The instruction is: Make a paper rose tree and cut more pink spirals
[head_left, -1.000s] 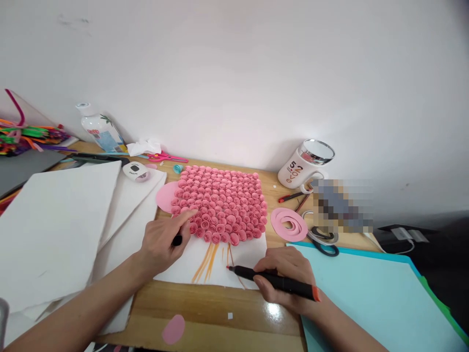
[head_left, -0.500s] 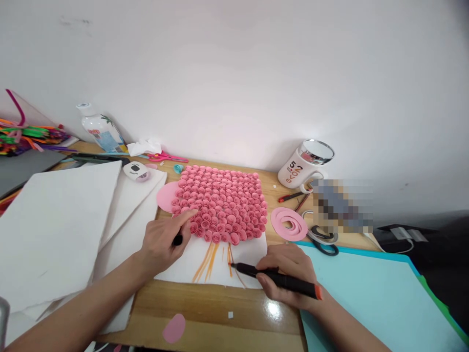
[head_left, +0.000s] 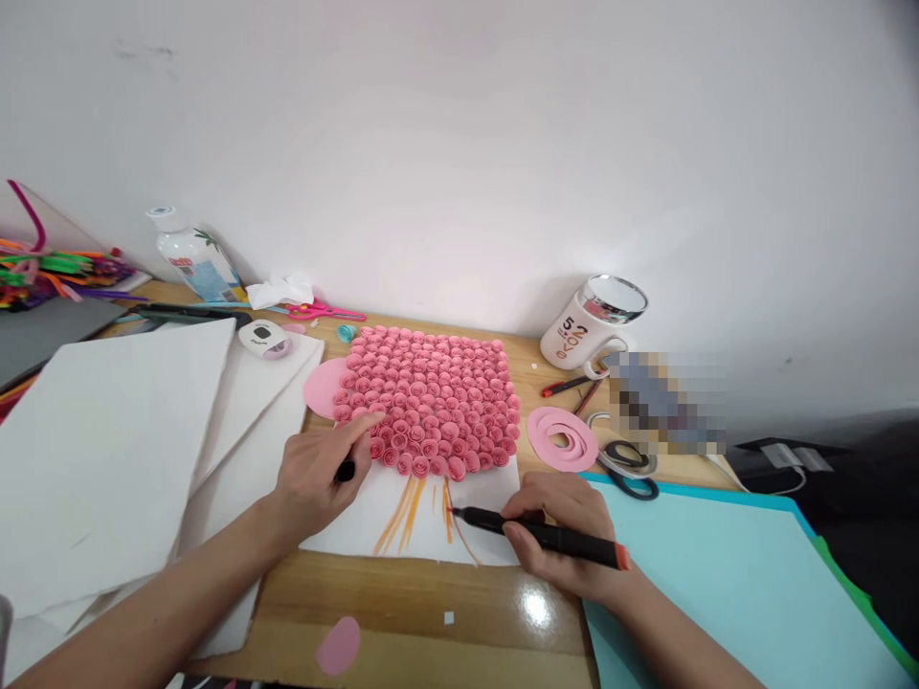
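My right hand grips a black marker with an orange-red end. The marker's tip rests on the white paper, at the right-hand group of orange-brown strokes. Another fan of orange strokes lies to its left. Above them, rows of rolled pink paper roses cover the sheet's upper part. My left hand lies at the sheet's left side, its index finger stretched onto the lower-left roses. Its other fingers are curled round a small black piece, apparently the marker cap.
White foam sheets are stacked at left, with a correction-tape dispenser on them. Pink scissors and a bottle stand behind. At right are a mug, a pink paper spiral, dark-handled scissors and light-blue sheets.
The marker tip has shifted slightly up along the right-hand strokes, with my right hand moving along. My left hand stays in place on the roses. The whole view has drifted slightly.
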The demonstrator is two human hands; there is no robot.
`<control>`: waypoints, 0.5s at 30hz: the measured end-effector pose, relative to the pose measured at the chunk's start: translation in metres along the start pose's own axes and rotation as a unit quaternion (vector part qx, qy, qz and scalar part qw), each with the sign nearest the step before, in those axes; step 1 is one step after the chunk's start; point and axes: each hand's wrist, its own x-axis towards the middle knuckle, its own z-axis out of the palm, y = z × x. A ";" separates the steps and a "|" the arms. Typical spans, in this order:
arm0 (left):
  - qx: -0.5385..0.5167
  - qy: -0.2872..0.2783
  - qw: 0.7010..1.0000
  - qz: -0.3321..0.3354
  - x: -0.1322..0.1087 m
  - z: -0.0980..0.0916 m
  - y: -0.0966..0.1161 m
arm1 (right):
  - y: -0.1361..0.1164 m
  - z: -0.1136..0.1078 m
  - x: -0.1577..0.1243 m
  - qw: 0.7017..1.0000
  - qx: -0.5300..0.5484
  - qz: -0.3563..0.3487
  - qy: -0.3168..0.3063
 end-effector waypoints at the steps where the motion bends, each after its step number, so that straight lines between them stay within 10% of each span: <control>1: 0.001 0.000 1.000 0.000 0.000 0.000 0.000 | 0.002 0.001 -0.001 1.000 -0.004 -0.003 0.001; 15: -0.013 -0.013 1.000 0.011 -0.002 0.002 -0.003 | 0.002 0.001 -0.001 1.000 0.002 -0.020 0.010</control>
